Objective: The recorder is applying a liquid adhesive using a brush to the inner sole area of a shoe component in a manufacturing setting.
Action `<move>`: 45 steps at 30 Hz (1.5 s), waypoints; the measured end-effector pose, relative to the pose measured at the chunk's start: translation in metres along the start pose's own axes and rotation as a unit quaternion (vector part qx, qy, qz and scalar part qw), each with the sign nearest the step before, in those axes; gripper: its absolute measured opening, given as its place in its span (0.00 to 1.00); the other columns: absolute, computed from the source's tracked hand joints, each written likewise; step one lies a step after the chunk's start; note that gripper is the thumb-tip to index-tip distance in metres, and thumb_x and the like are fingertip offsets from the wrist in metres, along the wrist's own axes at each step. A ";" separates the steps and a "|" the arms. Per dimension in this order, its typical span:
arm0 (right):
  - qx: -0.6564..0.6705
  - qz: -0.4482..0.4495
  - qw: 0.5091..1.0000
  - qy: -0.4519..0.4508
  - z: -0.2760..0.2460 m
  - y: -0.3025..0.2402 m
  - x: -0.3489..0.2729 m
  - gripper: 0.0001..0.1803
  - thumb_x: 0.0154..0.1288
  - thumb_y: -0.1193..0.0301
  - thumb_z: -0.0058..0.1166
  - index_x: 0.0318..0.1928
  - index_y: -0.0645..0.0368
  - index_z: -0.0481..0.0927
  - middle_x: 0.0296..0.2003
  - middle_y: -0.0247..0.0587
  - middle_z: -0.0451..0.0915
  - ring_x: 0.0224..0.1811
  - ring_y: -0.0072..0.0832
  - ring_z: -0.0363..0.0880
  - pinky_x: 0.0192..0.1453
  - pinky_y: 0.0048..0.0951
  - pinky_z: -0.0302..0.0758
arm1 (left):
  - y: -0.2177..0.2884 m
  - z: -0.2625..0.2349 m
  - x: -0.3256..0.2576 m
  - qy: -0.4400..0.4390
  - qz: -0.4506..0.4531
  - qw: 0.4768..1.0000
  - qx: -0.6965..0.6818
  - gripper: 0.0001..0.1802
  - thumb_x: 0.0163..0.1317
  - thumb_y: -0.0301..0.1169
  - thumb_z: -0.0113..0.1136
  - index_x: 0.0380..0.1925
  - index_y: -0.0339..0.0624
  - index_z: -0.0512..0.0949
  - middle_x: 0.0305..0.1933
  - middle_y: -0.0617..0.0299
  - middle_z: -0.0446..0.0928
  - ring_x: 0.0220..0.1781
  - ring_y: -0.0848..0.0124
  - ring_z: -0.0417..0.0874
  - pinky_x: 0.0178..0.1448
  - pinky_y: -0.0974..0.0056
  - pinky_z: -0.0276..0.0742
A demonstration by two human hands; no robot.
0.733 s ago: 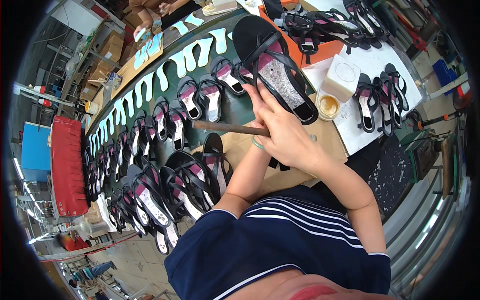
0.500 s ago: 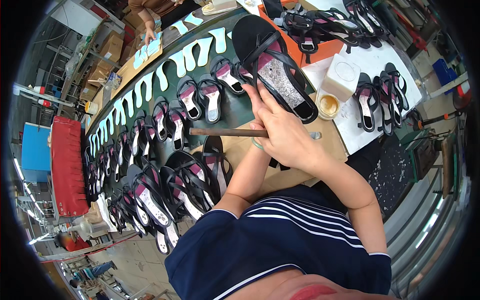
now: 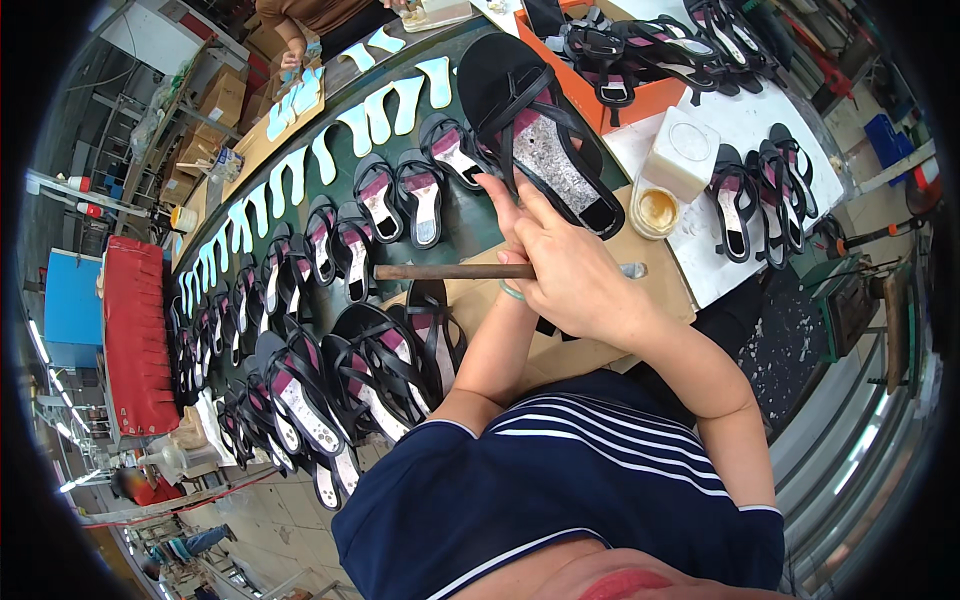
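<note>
My left hand [image 3: 512, 212] grips the heel end of a large black strappy sandal [image 3: 545, 140] with a glittery silver insole, held up above the bench. My right hand [image 3: 585, 290] lies over the left wrist and is shut on a wooden-handled tool [image 3: 450, 271]. The tool lies level, its handle pointing left and a metal tip showing at the right. A green bracelet sits on my left wrist. Both forearms rise from my striped navy shirt.
A dark green belt [image 3: 470, 225] carries rows of black sandals [image 3: 400, 195] and pale blue insoles [image 3: 385, 110]. More sandals [image 3: 375, 370] are piled near my left. A glue pot [image 3: 655, 210], a white container [image 3: 685, 150], an orange tray [image 3: 650, 95] and a red crate [image 3: 135, 330] stand around. Another person [image 3: 310, 20] works at the far end.
The tool has levelled out and dropped slightly. The sandal and both hands stay almost where they were.
</note>
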State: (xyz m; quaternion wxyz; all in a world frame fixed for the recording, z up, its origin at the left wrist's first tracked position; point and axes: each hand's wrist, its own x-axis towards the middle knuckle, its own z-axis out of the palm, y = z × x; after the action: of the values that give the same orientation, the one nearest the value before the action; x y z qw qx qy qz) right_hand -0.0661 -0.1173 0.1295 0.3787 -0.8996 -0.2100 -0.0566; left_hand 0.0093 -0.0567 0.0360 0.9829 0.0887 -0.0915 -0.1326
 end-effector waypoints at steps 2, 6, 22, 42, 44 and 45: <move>0.000 -0.004 1.000 0.004 0.000 0.000 -0.001 0.17 0.63 0.71 0.57 0.43 0.75 0.72 0.67 0.70 0.58 0.47 0.58 0.79 0.51 0.46 0.77 | 0.000 0.002 -0.001 0.019 0.009 1.000 -0.001 0.49 0.64 0.71 0.36 0.64 0.37 0.66 0.62 0.50 0.73 0.62 0.60 0.75 0.67 0.56 0.69; 0.003 -0.008 1.000 0.009 -0.001 -0.002 -0.005 0.14 0.64 0.71 0.56 0.38 0.73 0.72 0.67 0.69 0.59 0.44 0.57 0.79 0.48 0.47 0.76 | -0.001 0.000 -0.002 0.012 0.018 1.000 -0.004 0.49 0.64 0.71 0.36 0.64 0.36 0.67 0.61 0.50 0.74 0.62 0.60 0.75 0.67 0.57 0.70; 0.053 0.003 0.998 0.033 -0.004 0.001 -0.018 0.13 0.66 0.71 0.55 0.28 0.68 0.70 0.68 0.64 0.60 0.35 0.55 0.79 0.40 0.43 0.74 | 0.004 0.004 -0.003 -0.084 -0.001 0.995 -0.051 0.50 0.62 0.72 0.38 0.65 0.37 0.64 0.63 0.49 0.72 0.63 0.58 0.74 0.68 0.54 0.69; 0.366 0.379 0.831 -0.180 -0.057 0.138 -0.065 0.16 0.68 0.68 0.53 0.48 0.69 0.72 0.41 0.45 0.77 0.13 0.24 0.76 0.08 0.22 0.53 | 0.105 -0.021 0.038 0.047 0.155 0.984 0.081 0.39 0.73 0.61 0.26 0.67 0.41 0.65 0.66 0.50 0.70 0.65 0.51 0.71 0.73 0.41 0.59; 0.361 0.438 0.801 -0.191 -0.038 0.164 -0.070 0.17 0.67 0.68 0.53 0.50 0.68 0.70 0.40 0.44 0.77 0.14 0.25 0.76 0.08 0.23 0.54 | 0.107 -0.023 0.040 0.063 0.153 0.981 0.097 0.39 0.73 0.60 0.25 0.67 0.40 0.65 0.66 0.50 0.70 0.65 0.51 0.71 0.73 0.40 0.60; 0.359 0.435 0.802 -0.195 -0.033 0.167 -0.073 0.17 0.67 0.68 0.53 0.50 0.68 0.70 0.40 0.44 0.77 0.14 0.25 0.76 0.08 0.23 0.54 | 0.111 -0.032 0.042 0.057 0.137 0.980 0.131 0.39 0.74 0.60 0.25 0.67 0.39 0.64 0.65 0.49 0.70 0.65 0.51 0.71 0.72 0.40 0.61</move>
State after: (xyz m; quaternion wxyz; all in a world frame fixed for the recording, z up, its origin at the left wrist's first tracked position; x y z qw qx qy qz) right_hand -0.0600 -0.2698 0.0239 0.6105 -0.6882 0.1288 0.3702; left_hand 0.0830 0.0421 0.0341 0.9751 0.2112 -0.0634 0.0219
